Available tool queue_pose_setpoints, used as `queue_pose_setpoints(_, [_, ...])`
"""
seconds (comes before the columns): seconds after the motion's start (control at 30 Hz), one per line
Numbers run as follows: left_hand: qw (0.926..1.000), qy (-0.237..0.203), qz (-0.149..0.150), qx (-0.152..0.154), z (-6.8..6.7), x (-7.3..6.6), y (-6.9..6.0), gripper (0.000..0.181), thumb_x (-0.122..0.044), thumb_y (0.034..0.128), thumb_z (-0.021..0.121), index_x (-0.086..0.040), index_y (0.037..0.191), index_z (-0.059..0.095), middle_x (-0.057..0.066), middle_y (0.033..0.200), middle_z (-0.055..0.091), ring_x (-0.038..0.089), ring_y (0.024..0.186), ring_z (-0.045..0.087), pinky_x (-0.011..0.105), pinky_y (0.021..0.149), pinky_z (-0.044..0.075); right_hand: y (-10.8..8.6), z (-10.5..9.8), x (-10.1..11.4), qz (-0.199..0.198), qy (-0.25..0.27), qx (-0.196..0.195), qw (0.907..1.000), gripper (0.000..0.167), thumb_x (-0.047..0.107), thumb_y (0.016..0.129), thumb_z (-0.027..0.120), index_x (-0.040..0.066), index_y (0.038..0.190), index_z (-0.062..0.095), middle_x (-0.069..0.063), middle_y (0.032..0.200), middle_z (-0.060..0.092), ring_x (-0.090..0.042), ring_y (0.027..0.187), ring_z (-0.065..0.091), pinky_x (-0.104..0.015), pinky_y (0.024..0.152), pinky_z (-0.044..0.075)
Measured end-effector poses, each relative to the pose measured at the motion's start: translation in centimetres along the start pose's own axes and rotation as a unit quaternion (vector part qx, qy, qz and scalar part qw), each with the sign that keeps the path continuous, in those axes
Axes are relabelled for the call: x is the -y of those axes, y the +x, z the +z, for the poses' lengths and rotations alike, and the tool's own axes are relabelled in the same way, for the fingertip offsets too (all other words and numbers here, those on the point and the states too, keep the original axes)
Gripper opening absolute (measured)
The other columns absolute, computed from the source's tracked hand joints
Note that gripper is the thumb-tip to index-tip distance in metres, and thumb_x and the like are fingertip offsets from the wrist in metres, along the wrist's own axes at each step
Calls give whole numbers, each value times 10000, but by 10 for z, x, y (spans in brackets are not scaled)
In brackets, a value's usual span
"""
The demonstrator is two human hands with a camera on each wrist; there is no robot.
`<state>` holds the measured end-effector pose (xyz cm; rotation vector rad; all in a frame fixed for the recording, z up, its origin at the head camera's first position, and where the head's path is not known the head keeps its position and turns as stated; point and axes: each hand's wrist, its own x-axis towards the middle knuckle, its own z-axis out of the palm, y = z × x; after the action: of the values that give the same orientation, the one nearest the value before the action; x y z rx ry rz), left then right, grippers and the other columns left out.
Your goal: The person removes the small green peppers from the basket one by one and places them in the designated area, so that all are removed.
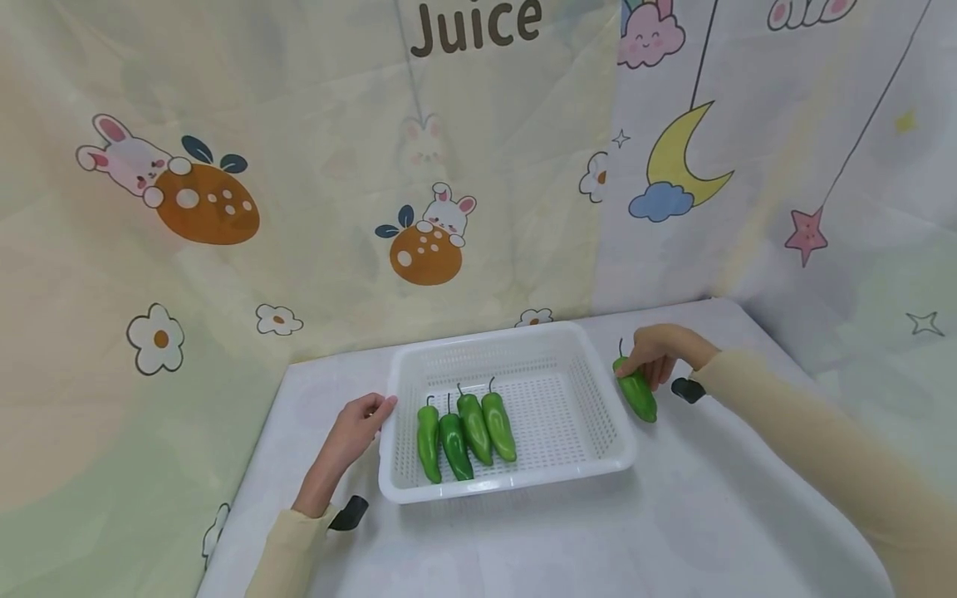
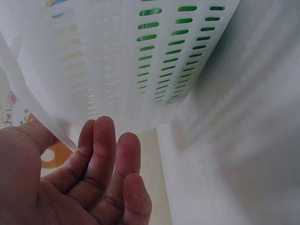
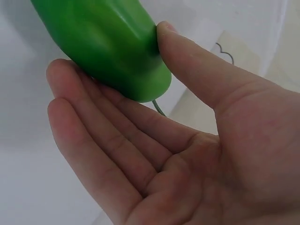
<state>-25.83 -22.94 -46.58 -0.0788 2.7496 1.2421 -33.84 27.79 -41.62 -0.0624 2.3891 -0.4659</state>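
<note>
Right of the white basket, the right hand pinches a green pepper near its stem end. In the right wrist view the thumb and fingers of that hand lie on either side of the pepper. The left hand holds the basket's left rim; in the left wrist view its thumb is behind the rim and the fingers of the hand are in front, by the slotted wall. Several green peppers lie side by side in the basket's left half, stems toward the back.
The basket stands on a white-covered table. Behind it hangs a printed cloth with rabbits, flowers and a moon. Black wrist devices sit at the left sleeve and right sleeve.
</note>
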Motion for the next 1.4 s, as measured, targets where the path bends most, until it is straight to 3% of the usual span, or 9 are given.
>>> queue_pose_setpoints(0.2, [10000, -9, 55, 5, 1, 1, 0, 396, -444, 1026, 544, -67, 1096, 647, 81, 1015, 692, 188, 868, 596, 279, 728, 474, 8, 10, -4, 107, -55, -55, 9999, 404, 373, 937, 696, -30, 925, 669, -144, 826, 761, -271, 808, 763, -365, 770, 603])
queue_pose_setpoints(0.47, [10000, -3, 68, -21, 2, 1, 0, 385, -435, 1024, 553, -66, 1078, 649, 95, 1013, 689, 201, 868, 598, 275, 714, 470, 10, 13, -2, 183, -24, -102, 9998, 402, 340, 917, 719, -56, 919, 647, -167, 817, 746, -238, 743, 757, -331, 727, 604])
queue_pose_setpoints(0.97, [10000, 37, 52, -4, 1, 2, 2, 397, -440, 1029, 537, -72, 1128, 649, 82, 1034, 691, 192, 876, 594, 283, 738, 481, 17, 18, -1, 446, -39, -374, 9983, 406, 326, 920, 713, -62, 971, 605, -192, 851, 736, -275, 770, 753, -370, 759, 605])
queue_pose_setpoints(1.4, [10000, 54, 34, -4, 0, 1, 1, 405, -450, 1028, 535, -70, 1113, 646, 80, 1028, 682, 188, 877, 591, 282, 737, 478, 19, 14, -4, 430, -115, -271, 9986, 539, 405, 877, 756, -90, 1031, 608, -196, 880, 736, -278, 792, 746, -367, 744, 601])
